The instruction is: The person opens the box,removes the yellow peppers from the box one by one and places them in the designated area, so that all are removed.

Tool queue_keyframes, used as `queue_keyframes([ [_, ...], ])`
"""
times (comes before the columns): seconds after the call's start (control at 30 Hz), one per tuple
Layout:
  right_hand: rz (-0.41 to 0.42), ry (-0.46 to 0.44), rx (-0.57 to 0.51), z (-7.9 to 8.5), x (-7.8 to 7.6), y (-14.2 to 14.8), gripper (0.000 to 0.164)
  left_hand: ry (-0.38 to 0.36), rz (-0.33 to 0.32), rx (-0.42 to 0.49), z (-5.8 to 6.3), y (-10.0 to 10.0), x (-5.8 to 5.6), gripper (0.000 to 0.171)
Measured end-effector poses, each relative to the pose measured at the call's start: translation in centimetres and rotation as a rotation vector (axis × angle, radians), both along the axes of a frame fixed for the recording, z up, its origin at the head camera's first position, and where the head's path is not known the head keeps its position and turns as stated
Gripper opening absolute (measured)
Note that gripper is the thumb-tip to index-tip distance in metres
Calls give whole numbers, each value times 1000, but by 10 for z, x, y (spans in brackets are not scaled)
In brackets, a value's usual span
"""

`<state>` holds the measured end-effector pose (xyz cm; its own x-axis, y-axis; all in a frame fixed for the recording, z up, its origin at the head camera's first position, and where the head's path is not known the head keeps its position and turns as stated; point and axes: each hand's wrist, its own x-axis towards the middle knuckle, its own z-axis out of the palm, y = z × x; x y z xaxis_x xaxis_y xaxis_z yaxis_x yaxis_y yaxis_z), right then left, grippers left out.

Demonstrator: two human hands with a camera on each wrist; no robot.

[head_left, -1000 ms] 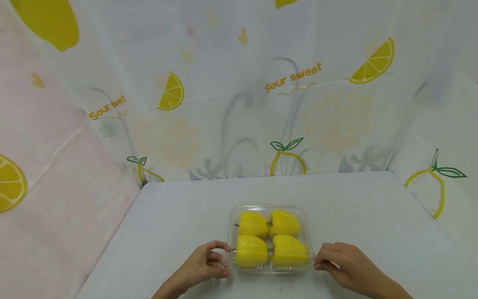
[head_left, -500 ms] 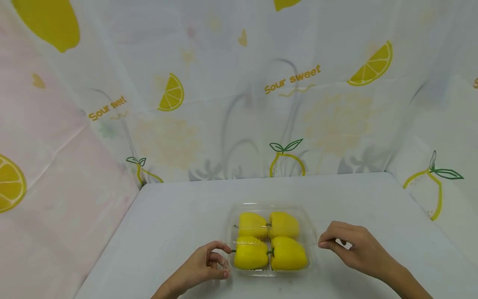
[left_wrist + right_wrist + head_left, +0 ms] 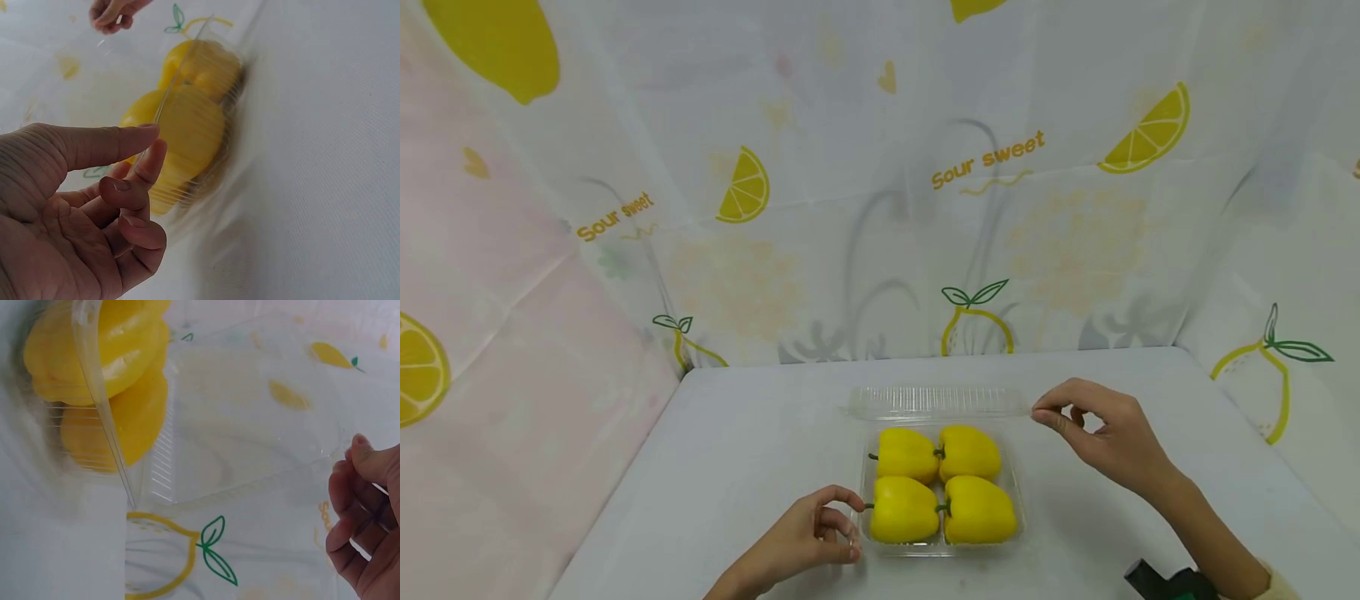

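The clear container, holding four yellow peppers, sits on the table, its lid raised at twelve o'clock. Near eight, the left hand pinches the container's rim; near two, the right hand pinches the lid's corner.

Clr plastic box, open, lid tilted up at far side; 4 yel peppers inside, 2x2

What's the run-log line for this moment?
left hand: pinches rim of clear tray | right hand: pinches edge of clear lid | lid: open | yellow peppers: four, in tray
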<state>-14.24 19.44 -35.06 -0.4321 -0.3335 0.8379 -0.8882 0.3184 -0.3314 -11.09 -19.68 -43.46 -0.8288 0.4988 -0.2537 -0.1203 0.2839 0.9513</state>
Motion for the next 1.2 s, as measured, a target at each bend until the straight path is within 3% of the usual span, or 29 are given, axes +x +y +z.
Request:
queue_keyframes([
  [0.17,-78,-46,-22,-9,-19,6,9,-14,-3,15,1,-1,1,48],
  [0.3,-146,-125,-9,-15,-29,8,36,-15,-7,14,3,-1,0,49],
  [0.47,-177,-239,28,-18,-36,4,44,-26,-5,3,5,-1,0,48],
  [0.6,-200,-307,52,-22,-40,-1,63,-29,-4,2,4,-1,-1,48],
  [0.83,-172,-401,87,-38,-48,-2,92,-37,2,6,4,0,0,49],
  [1.0,-133,-472,127,-53,-52,-1,97,-38,1,13,2,0,0,49],
  [1.2,-128,-553,156,-68,-55,-5,84,-31,-2,16,1,-1,-1,50],
])
